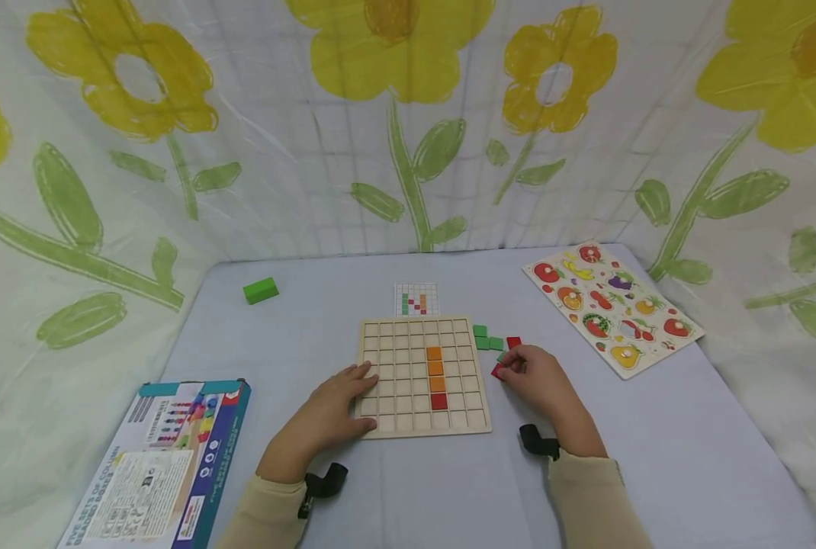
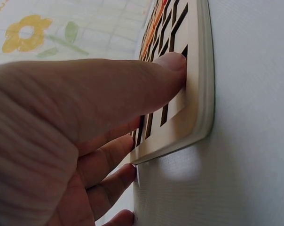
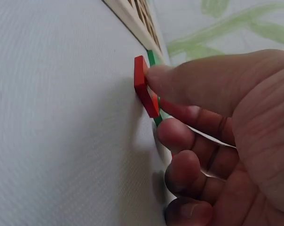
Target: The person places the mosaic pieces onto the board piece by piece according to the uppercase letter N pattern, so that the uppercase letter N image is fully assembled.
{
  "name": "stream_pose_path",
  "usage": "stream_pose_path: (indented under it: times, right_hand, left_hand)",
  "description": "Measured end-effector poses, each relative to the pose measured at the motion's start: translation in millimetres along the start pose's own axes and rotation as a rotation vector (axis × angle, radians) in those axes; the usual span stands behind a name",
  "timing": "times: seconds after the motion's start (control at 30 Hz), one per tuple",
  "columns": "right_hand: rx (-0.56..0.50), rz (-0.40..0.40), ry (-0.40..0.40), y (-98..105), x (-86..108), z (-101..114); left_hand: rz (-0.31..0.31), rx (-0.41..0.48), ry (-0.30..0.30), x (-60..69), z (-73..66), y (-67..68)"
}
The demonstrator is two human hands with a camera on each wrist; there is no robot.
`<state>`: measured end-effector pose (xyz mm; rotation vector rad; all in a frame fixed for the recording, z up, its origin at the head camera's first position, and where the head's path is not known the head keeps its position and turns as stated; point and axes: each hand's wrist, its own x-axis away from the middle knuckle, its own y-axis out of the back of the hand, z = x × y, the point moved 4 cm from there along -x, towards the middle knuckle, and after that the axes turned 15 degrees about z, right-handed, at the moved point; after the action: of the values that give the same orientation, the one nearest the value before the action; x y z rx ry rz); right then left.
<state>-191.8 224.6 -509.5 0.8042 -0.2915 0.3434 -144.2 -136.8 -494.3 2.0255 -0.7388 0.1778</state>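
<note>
A wooden grid board [image 1: 401, 419] lies flat, with three orange tiles [image 1: 435, 368] and one red tile [image 1: 438, 401] in one column. My left hand [image 1: 329, 408] rests on the board's left edge, fingers spread; the left wrist view shows the thumb on the board's frame [image 2: 193, 108]. To the right of the board, my right hand [image 1: 538, 381] pinches a red tile [image 1: 497, 370] between thumb and index finger. That red tile [image 3: 141, 84] is tilted in the right wrist view. Green tiles [image 1: 482, 343] and another red tile [image 1: 514, 341] lie beside the right hand.
A pattern card [image 1: 417, 299] lies behind the board. At the back left stands a green block [image 1: 261, 290]. A fruit puzzle board [image 1: 614, 309] is at the back right, and a printed box [image 1: 161, 465] at the front left.
</note>
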Motion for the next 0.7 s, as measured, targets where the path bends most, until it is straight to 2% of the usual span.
stream_pose_path:
  times: [0.7]
  right_hand:
    - [0.042, 0.005, -0.022, -5.6, 3.5, 7.6]
  left_hand:
    - [-0.005, -0.004, -0.007, -4.8, 6.7, -4.4]
